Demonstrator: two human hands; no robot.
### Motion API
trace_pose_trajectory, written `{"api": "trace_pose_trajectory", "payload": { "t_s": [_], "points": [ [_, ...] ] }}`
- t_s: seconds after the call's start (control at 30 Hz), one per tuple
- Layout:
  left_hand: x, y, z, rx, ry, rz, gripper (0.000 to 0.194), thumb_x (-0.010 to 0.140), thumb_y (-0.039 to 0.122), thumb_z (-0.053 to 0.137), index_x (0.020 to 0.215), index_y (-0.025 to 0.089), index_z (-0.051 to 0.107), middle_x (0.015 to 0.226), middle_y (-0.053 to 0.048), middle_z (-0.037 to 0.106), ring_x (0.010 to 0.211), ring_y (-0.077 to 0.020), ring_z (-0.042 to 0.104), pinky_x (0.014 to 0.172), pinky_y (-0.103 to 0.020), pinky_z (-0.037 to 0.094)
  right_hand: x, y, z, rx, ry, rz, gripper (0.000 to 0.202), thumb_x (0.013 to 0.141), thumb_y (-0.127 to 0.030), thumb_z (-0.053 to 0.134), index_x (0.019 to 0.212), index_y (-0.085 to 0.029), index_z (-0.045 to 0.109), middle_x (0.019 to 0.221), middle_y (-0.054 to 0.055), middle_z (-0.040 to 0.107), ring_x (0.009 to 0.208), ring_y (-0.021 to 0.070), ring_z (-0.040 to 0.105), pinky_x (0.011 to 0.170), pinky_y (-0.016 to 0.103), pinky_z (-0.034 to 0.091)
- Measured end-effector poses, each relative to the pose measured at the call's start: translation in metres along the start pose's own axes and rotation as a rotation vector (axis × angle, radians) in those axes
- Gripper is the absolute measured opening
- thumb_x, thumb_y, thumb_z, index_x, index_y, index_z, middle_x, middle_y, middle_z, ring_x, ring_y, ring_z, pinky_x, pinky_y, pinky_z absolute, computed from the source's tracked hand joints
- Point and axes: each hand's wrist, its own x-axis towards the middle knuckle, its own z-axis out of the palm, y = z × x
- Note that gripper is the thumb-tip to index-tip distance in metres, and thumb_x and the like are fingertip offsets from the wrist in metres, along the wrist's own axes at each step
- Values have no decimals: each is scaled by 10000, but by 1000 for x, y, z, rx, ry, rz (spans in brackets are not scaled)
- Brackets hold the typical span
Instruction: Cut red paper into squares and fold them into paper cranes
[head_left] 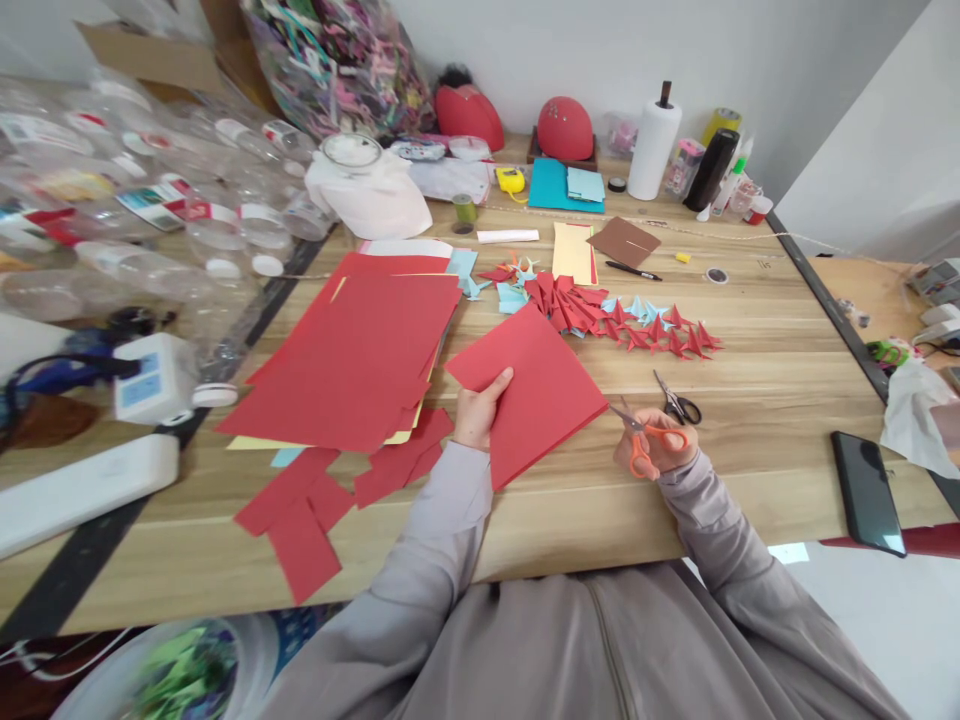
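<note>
My left hand (480,408) holds a folded or layered red paper square (541,396) by its left side, thumb on top and the other fingers hidden beneath. In my right hand (660,445) are orange-handled scissors (639,430), their blades pointing left at the paper's right corner. Black-handled scissors (681,404) lie just beyond that hand. Left of the held paper rests a stack of large red sheets (345,350), with red offcuts (304,545) in front of it. Behind the held paper are several folded red shapes (566,300) and light blue ones (643,310).
Plastic bottles (225,225) crowd the left side. A black phone (868,490) lies at the right edge. Along the back stand a white roll (654,150), a black bottle (712,168) and a yellow tape measure (511,180). Brown paper (624,241) lies beyond the folded shapes.
</note>
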Motion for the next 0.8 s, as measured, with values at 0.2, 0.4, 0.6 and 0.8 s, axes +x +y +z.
{"api": "trace_pose_trajectory", "payload": {
  "t_s": [0.2,0.4,0.6,0.8],
  "points": [
    [2,0,-2,17,4,7,447,511,325,870,893,158,707,990,-94,744,1058,-273,660,940,-402,540,2,-1,2,-33,131,97,392,669,-518,694,638,-180,498,446,1,573,300,82,393,345,199,293],
    [0,2,0,36,21,36,441,514,312,863,894,153,705,1011,-103,739,1075,-271,652,966,-403,521,1,-2,0,10,76,30,389,666,-526,680,618,-197,478,386,-24,522,302,94,398,360,203,298],
    [-2,6,1,80,24,76,413,515,322,858,858,148,707,970,-105,743,1076,-281,649,973,-415,515,2,-2,1,-30,134,120,382,672,-508,683,623,-183,489,441,-2,582,280,78,378,329,201,282],
    [-12,9,3,116,-117,8,555,482,395,878,944,140,704,1067,-121,725,1026,-287,667,893,-399,550,6,-4,5,-25,189,161,383,666,-495,705,628,-191,476,471,0,611,276,78,386,295,193,249]
  ]
}}
